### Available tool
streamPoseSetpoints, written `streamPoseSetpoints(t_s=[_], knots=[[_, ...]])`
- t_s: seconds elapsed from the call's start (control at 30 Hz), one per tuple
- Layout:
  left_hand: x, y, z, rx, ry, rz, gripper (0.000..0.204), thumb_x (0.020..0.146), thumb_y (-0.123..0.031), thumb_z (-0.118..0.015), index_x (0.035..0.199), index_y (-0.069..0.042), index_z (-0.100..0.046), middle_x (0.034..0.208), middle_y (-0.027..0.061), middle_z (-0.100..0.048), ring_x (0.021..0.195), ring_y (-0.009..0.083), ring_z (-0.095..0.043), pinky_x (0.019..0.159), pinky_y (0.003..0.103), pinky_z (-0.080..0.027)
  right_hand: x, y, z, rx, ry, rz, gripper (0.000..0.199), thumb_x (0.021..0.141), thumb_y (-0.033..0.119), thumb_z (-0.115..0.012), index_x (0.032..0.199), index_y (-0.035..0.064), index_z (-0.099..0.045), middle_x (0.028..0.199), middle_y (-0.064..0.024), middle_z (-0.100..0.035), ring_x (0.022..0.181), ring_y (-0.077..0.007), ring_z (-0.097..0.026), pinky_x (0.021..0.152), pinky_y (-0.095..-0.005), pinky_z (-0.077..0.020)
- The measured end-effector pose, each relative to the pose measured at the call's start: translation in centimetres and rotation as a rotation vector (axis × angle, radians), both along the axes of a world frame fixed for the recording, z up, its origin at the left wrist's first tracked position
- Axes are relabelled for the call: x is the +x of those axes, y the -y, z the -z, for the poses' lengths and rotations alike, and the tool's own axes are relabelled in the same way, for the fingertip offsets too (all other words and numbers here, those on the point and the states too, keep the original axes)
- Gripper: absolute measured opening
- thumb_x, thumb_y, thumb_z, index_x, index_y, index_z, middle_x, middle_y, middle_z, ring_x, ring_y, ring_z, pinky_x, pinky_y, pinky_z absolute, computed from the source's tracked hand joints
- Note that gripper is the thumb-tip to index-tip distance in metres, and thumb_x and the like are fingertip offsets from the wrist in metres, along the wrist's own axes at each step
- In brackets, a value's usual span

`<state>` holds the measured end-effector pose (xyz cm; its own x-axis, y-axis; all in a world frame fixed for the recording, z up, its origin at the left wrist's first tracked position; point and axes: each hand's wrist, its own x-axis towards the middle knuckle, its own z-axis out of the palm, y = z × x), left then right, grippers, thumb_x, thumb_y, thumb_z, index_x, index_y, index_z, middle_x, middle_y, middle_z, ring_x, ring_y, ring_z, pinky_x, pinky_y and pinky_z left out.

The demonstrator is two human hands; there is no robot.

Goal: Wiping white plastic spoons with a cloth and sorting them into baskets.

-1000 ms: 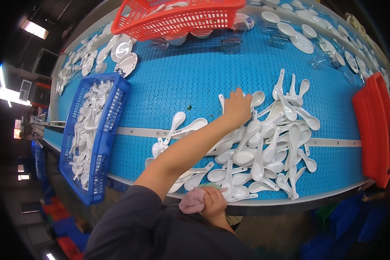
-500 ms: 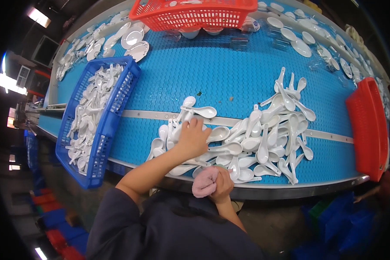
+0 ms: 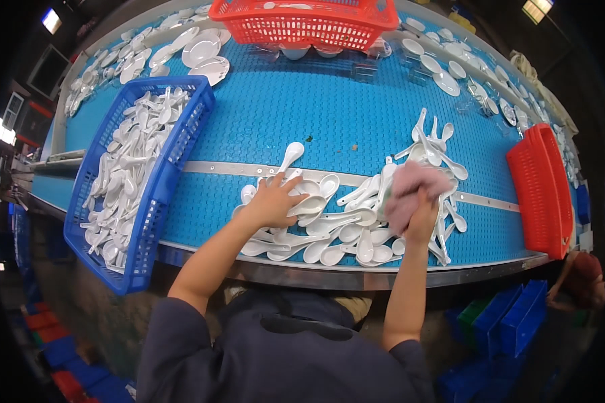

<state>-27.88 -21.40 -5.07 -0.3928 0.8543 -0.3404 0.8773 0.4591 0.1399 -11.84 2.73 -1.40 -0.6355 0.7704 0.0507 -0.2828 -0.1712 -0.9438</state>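
Observation:
A heap of white soup spoons [image 3: 364, 250] lies along the near edge of a blue ribbed belt [image 3: 329, 101]. My left hand [image 3: 274, 203] rests on the heap's left part, fingers spread over several spoons, with one spoon [image 3: 292, 156] pointing away just beyond the fingertips. A folded pink cloth [image 3: 410, 191] is gripped in my right hand [image 3: 421, 218], above the right part of the heap, covering some spoons there. Left of my left hand stands a blue plastic basket [image 3: 156, 208] full of white spoons.
A red basket [image 3: 302, 30] stands across the belt's far side. Stacked red baskets [image 3: 538, 195] stand at the right end. White plates [image 3: 202, 50] and other dishes line the far edges. Blue crates [image 3: 511, 316] are below right, near another person [image 3: 581, 279].
My right hand has swung the pink cloth from the near edge, rightward and away, over the heap. My left hand has shifted slightly left and its fingers have spread; the spoons beneath have shifted.

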Motion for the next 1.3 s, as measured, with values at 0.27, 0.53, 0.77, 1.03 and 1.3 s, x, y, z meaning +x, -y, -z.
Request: streamPoseSetpoints(t_s=[0.27, 0.53, 0.77, 1.03, 1.3], knots=[[0.8, 1.4, 0.2, 0.167, -0.049, -0.016, 0.062, 0.062, -0.042, -0.064, 0.120, -0.026, -0.053, 0.140, 0.0166, -0.024, 0.129, 0.0433, -0.016, 0.096, 0.064, -0.020, -13.1, -3.6, 6.0, 0.896, 1.010, -0.327, 0.043, 0.082, 0.035, -0.045, 0.114, 0.0082, -0.052, 0.115, -0.0212, -0.050, 0.107, -0.0395, -0.046, 0.090, -0.0445, -0.0381], [-0.8, 0.4, 0.3, 0.128, 0.067, -0.211, 0.081, 0.057, -0.056, -0.066, 0.123, -0.013, -0.049, 0.121, 0.0252, -0.043, 0.112, 0.0406, -0.039, 0.089, 0.050, -0.035, -19.1, 1.8, 8.3, 0.746, 0.936, -0.360, 0.049, 0.082, 0.043, -0.040, 0.112, 0.0066, -0.054, 0.114, -0.0241, -0.052, 0.105, -0.0424, -0.048, 0.089, -0.0464, -0.0374], [-0.6, 1.5, -0.7, 0.028, 0.036, -0.382, 0.091, 0.056, -0.059, -0.067, 0.126, -0.005, -0.043, 0.118, 0.0258, -0.045, 0.107, 0.0392, -0.043, 0.084, 0.046, -0.040, -20.3, 6.6, 7.9, 1.233, 0.845, -0.445, 0.052, 0.072, 0.049, -0.054, 0.109, 0.0115, -0.059, 0.122, -0.0159, -0.047, 0.108, -0.0388, -0.045, 0.088, -0.0446, -0.0397], [-0.4, 1.2, 0.4, 0.335, -0.157, -0.168, 0.079, 0.061, -0.051, -0.069, 0.126, -0.014, -0.044, 0.130, 0.0133, -0.041, 0.124, 0.0413, -0.029, 0.097, 0.060, -0.020, -18.8, 1.1, 8.8, 1.506, 0.617, -0.694, 0.039, 0.062, 0.032, -0.068, 0.097, 0.0148, -0.064, 0.113, -0.0108, -0.053, 0.101, -0.0342, -0.048, 0.086, -0.0431, -0.0406], [-1.3, 1.2, 1.1, 0.248, 0.186, 0.009, 0.043, 0.060, -0.039, -0.072, 0.089, -0.008, -0.064, 0.105, 0.0082, -0.057, 0.109, 0.0280, -0.047, 0.091, 0.056, -0.032, -17.6, -2.8, 6.4, 0.449, 0.758, -0.846, 0.055, 0.062, 0.034, -0.069, 0.100, -0.0054, -0.060, 0.097, -0.0183, -0.060, 0.088, -0.0196, -0.058, 0.081, -0.0297, -0.0450]])
